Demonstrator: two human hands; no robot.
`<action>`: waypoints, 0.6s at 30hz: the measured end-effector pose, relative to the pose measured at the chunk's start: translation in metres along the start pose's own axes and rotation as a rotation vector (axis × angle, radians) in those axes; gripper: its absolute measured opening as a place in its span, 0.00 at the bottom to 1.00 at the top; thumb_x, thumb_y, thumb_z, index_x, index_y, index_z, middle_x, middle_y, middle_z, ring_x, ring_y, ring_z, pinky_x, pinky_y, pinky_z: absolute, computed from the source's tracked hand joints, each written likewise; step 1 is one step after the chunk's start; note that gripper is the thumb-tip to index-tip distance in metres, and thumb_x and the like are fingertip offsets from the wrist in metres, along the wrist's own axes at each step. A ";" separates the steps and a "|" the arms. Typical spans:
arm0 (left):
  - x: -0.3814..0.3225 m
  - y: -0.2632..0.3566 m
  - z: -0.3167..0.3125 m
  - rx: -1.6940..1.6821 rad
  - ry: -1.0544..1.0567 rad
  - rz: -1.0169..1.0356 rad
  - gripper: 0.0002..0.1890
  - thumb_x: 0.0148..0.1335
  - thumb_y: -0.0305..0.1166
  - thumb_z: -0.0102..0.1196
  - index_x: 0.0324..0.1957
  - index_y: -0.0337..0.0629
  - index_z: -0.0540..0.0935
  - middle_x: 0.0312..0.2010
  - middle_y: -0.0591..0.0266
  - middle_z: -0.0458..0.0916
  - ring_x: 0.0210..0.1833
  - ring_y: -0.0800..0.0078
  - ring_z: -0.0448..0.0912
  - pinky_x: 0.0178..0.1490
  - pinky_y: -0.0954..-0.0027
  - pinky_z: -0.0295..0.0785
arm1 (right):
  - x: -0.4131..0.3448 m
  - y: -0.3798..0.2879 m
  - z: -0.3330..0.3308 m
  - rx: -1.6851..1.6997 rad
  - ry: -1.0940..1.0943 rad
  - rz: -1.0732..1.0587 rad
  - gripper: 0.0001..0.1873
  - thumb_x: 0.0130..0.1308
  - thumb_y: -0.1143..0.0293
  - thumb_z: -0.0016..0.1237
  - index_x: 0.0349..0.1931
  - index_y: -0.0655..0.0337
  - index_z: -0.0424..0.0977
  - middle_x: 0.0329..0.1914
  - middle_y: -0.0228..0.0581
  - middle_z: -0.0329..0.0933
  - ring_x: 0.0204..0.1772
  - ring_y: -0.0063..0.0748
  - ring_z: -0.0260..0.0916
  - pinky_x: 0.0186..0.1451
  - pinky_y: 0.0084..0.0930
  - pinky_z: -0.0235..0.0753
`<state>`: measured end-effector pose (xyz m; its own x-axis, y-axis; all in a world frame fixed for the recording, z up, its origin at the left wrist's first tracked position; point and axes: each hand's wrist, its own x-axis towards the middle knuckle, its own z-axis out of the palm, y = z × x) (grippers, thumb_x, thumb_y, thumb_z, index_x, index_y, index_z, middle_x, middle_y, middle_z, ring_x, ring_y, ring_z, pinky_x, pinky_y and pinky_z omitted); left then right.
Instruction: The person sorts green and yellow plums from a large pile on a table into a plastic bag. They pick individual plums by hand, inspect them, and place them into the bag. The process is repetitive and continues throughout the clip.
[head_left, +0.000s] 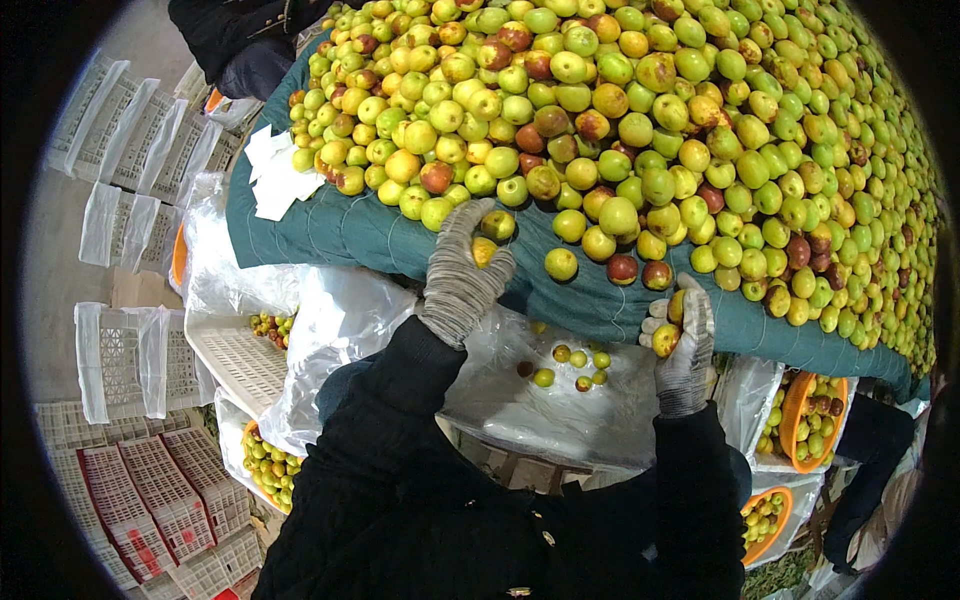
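A large heap of green, yellow and red-brown jujubes lies on a table covered with padded dark green cloth. My left hand, in a grey knitted glove, is at the cloth's near edge. A yellowish jujube sits between its thumb and fingers, and a browner jujube lies by the fingertips. My right hand, gloved too, holds two jujubes against its fingers, palm turned inward. Below, between my arms, a clear plastic liner holds several loose jujubes.
White paper slips lie on the cloth's left corner. Lined plastic crates stand at left, with red crates farther down. Orange baskets of jujubes sit at right. Another person's dark sleeve shows at the upper left.
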<state>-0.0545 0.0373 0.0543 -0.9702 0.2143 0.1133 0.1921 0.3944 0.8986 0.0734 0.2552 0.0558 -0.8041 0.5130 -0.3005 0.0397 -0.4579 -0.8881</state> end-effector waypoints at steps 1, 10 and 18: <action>0.000 0.001 0.003 0.154 -0.036 0.093 0.27 0.47 0.24 0.60 0.53 0.38 0.69 0.48 0.52 0.71 0.50 0.60 0.72 0.55 0.66 0.68 | 0.002 0.000 0.000 -0.011 0.001 0.038 0.22 0.68 0.58 0.40 0.57 0.59 0.59 0.25 0.36 0.69 0.20 0.20 0.65 0.20 0.16 0.68; -0.016 0.020 0.022 0.428 -0.404 0.218 0.27 0.49 0.30 0.60 0.54 0.41 0.70 0.46 0.48 0.70 0.48 0.53 0.71 0.54 0.60 0.67 | 0.007 0.005 0.001 -0.096 -0.195 0.311 0.28 0.66 0.61 0.42 0.64 0.61 0.52 0.23 0.37 0.69 0.18 0.23 0.66 0.20 0.18 0.69; 0.006 0.035 0.050 0.376 -0.118 0.396 0.24 0.51 0.32 0.58 0.52 0.40 0.72 0.49 0.46 0.71 0.51 0.55 0.71 0.53 0.60 0.68 | 0.006 -0.005 0.002 -0.200 -0.170 0.186 0.25 0.66 0.57 0.41 0.58 0.62 0.60 0.22 0.34 0.70 0.21 0.20 0.68 0.22 0.14 0.70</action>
<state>-0.0464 0.0972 0.0656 -0.7941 0.5013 0.3438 0.5992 0.5503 0.5815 0.0675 0.2589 0.0590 -0.8590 0.2972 -0.4168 0.2978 -0.3721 -0.8791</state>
